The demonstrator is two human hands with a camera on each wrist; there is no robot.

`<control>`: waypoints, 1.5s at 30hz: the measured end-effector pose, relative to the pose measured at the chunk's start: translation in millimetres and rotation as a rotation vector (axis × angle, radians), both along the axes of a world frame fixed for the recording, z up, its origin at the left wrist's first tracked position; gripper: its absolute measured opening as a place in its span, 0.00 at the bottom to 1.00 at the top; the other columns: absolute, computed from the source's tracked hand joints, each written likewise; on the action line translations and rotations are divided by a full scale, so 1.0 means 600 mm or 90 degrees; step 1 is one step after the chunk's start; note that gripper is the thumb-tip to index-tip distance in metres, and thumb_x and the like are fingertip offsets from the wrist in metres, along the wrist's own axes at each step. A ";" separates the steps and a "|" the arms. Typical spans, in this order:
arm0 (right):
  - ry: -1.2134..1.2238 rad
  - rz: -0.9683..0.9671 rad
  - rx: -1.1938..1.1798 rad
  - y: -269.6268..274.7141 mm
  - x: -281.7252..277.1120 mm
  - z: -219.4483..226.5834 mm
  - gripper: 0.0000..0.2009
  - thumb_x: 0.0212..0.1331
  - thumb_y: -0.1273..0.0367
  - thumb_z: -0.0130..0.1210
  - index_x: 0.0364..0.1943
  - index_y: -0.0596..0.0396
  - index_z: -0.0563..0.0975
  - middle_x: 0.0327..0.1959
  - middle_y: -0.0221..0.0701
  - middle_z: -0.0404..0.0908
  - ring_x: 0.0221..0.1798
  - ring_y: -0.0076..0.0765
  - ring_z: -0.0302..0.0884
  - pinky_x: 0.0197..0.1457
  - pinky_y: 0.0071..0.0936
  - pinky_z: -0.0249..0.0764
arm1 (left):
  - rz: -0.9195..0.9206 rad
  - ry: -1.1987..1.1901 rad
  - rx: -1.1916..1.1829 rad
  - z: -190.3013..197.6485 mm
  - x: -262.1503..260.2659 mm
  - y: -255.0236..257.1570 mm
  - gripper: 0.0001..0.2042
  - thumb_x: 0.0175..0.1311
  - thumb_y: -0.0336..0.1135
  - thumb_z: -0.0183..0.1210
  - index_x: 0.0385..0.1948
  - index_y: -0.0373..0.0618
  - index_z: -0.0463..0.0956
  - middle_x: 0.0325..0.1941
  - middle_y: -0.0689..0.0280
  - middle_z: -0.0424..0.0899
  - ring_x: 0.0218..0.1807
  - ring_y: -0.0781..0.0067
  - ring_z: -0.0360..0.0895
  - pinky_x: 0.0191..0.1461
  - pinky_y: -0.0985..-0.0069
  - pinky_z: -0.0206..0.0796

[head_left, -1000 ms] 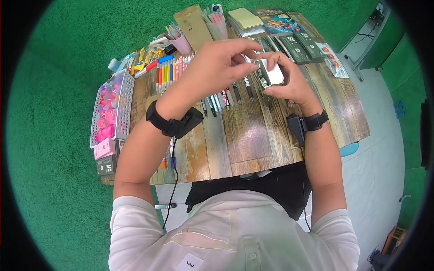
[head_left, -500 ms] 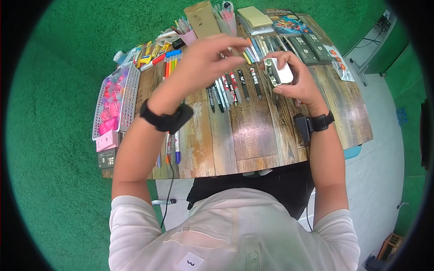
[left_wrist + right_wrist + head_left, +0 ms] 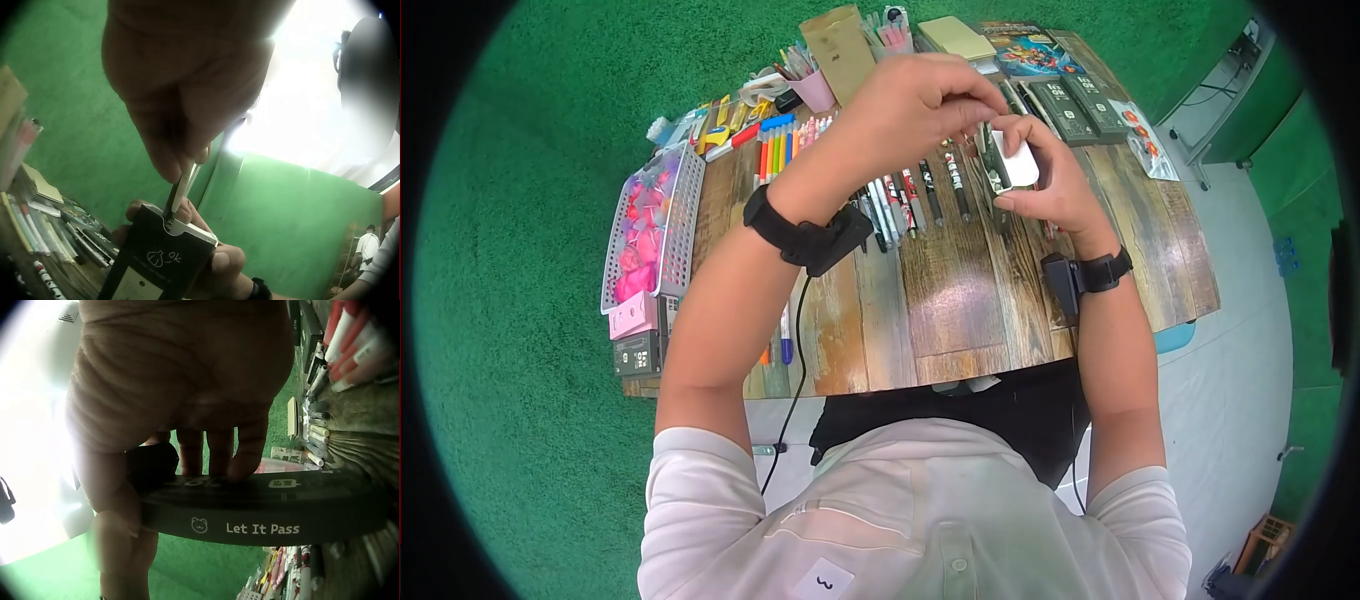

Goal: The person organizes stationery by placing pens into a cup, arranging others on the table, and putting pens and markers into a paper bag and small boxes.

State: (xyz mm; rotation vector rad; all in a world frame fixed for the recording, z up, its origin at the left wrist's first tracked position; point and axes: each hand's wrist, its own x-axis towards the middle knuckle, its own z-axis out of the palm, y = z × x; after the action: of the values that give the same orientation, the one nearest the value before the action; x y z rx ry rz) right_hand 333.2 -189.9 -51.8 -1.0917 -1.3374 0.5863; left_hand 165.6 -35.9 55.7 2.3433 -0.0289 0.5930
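Observation:
My right hand (image 3: 1060, 190) grips a small dark box with a white face (image 3: 1018, 168), fingers at one side and thumb at the other. "Let It Pass" is printed on the dark side of the box (image 3: 262, 519) in the right wrist view. My left hand (image 3: 915, 112) is at the box's upper end. Seen from the left wrist, the left hand (image 3: 187, 87) pinches a slim, flat-looking piece (image 3: 180, 190) whose lower end sits in the notched opening of the box (image 3: 153, 256). What the piece is, I cannot tell.
Rows of pens (image 3: 910, 205) lie below my hands on the wooden table (image 3: 960, 310). At the left stands a white basket (image 3: 683, 215) of pink items. Dark boxes (image 3: 1065, 110), a pink cup (image 3: 815, 92) and a brown paper bag (image 3: 838, 55) line the far side.
My left hand, raised off to the left of the box half a second ago, has moved right and is back at its upper end. The right hand still holds the box, shifted slightly left.

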 end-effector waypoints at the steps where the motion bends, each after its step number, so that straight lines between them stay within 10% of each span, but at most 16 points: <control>1: 0.009 0.006 0.004 0.002 0.001 -0.002 0.26 0.41 0.67 0.77 0.43 0.48 0.71 0.60 0.29 0.75 0.60 0.27 0.69 0.65 0.28 0.66 | -0.001 0.001 0.000 0.004 0.000 -0.003 0.05 0.69 0.28 0.65 0.41 0.40 0.86 0.34 0.69 0.84 0.33 0.81 0.81 0.39 0.79 0.76; 13: 0.027 0.031 0.013 0.005 0.002 -0.006 0.25 0.43 0.66 0.76 0.43 0.47 0.71 0.64 0.33 0.75 0.63 0.29 0.70 0.68 0.29 0.64 | 0.062 -0.007 0.111 -0.014 -0.022 0.016 0.06 0.66 0.29 0.68 0.41 0.40 0.85 0.35 0.67 0.85 0.36 0.79 0.82 0.40 0.78 0.75; 23: 0.008 0.035 0.022 0.015 0.006 -0.018 0.25 0.43 0.64 0.74 0.44 0.47 0.70 0.65 0.39 0.75 0.65 0.34 0.73 0.71 0.33 0.64 | 0.288 0.328 0.203 0.012 -0.228 0.148 0.05 0.62 0.25 0.66 0.38 0.40 0.85 0.34 0.64 0.86 0.36 0.72 0.83 0.42 0.74 0.75; 26: 0.017 0.041 0.029 0.017 0.004 -0.017 0.26 0.44 0.62 0.75 0.44 0.47 0.70 0.64 0.40 0.74 0.66 0.41 0.77 0.72 0.37 0.66 | 0.132 0.256 0.365 -0.063 -0.274 0.167 0.04 0.60 0.28 0.67 0.34 0.39 0.86 0.32 0.57 0.88 0.34 0.61 0.85 0.41 0.68 0.76; 31: 0.020 0.054 0.043 0.018 -0.004 -0.013 0.26 0.44 0.61 0.76 0.44 0.46 0.70 0.62 0.38 0.75 0.65 0.42 0.78 0.72 0.39 0.66 | 0.465 0.437 0.400 -0.130 -0.280 0.180 0.13 0.58 0.44 0.66 0.29 0.42 0.87 0.31 0.52 0.88 0.37 0.49 0.86 0.46 0.57 0.78; 45: 0.030 0.039 0.026 0.014 -0.004 -0.008 0.26 0.44 0.62 0.76 0.44 0.46 0.70 0.63 0.38 0.75 0.65 0.42 0.78 0.72 0.39 0.67 | 0.536 0.613 0.116 -0.166 -0.255 0.252 0.15 0.58 0.42 0.64 0.22 0.38 0.84 0.20 0.57 0.87 0.24 0.62 0.88 0.39 0.66 0.81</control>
State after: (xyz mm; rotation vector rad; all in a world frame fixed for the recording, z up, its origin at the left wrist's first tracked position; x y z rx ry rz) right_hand 331.0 -181.4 -56.9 -1.0009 -1.3397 0.6228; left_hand 12.5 115.2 -43.6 2.5158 1.4202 -0.2492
